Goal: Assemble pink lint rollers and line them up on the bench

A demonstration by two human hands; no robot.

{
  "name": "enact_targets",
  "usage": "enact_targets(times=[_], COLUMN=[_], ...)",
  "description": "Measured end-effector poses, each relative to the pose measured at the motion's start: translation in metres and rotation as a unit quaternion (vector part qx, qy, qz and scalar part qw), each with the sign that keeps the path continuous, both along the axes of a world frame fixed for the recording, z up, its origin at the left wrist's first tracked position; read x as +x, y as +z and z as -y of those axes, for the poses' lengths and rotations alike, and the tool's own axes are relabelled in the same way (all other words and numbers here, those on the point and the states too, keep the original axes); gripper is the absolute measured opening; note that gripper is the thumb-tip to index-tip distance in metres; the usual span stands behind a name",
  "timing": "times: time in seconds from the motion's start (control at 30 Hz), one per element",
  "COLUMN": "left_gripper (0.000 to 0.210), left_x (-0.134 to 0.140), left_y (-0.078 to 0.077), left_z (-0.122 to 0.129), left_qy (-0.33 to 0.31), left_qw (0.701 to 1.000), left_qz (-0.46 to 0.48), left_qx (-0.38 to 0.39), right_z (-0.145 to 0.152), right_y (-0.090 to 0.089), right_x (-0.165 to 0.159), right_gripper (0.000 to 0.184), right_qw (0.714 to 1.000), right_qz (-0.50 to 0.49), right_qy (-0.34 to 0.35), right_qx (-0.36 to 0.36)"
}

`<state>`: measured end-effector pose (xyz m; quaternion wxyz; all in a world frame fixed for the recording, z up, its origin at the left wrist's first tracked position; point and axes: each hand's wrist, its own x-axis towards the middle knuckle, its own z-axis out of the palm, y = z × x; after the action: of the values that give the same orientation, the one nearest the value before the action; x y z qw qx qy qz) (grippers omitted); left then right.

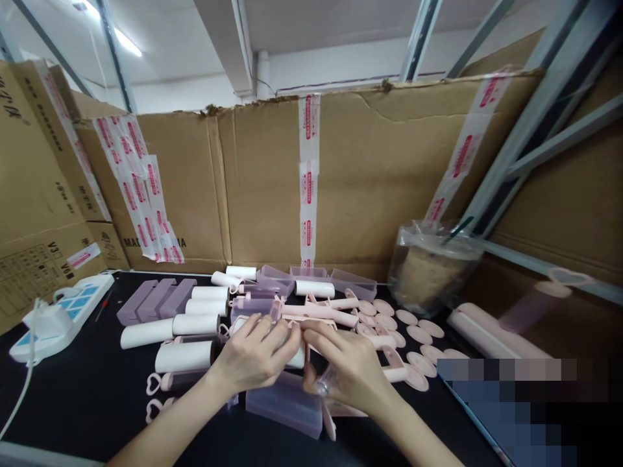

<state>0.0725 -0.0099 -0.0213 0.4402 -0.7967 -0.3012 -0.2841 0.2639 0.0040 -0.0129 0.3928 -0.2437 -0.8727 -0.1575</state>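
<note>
My left hand (257,353) and my right hand (345,363) meet in the middle of the table, fingers closed around a white roll (296,359). Most of that roll is hidden behind my left fingers. My right fingertips and thumb pinch at its right end, and a bit of something clear and shiny (323,387) shows under the right palm. Just below the hands lies a translucent purple box-shaped cover (283,402). Pink handle-like pieces (321,314) lie beyond my fingers.
Several white rolls (183,356) and purple covers (158,300) lie left. Pink discs (422,364) spread right, near a bagged drink cup (433,269). A power strip (63,318) sits far left. Cardboard (263,188) walls the back; a blurred patch covers the lower right.
</note>
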Motion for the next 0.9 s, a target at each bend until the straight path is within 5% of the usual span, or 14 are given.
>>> enact_targets(times=[0.53, 0.77, 0.9], left_gripper=[0.022, 0.024, 0.025], left_x=[0.0, -0.007, -0.014], left_y=[0.003, 0.002, 0.0], left_z=[0.0, -0.007, -0.012], left_qy=[-0.017, -0.043, -0.079], left_qw=[0.999, 0.998, 0.996], left_qz=[0.022, 0.028, 0.024], left_qx=[-0.016, -0.022, -0.023], right_z=[0.005, 0.0, -0.004], right_y=[-0.003, 0.004, 0.007], right_x=[-0.005, -0.001, 0.006], right_gripper=[0.015, 0.034, 0.038], right_qw=[0.999, 0.993, 0.996], right_qz=[0.01, -0.022, 0.029], right_qy=[0.041, 0.093, 0.032], right_qx=[0.03, -0.071, -0.078])
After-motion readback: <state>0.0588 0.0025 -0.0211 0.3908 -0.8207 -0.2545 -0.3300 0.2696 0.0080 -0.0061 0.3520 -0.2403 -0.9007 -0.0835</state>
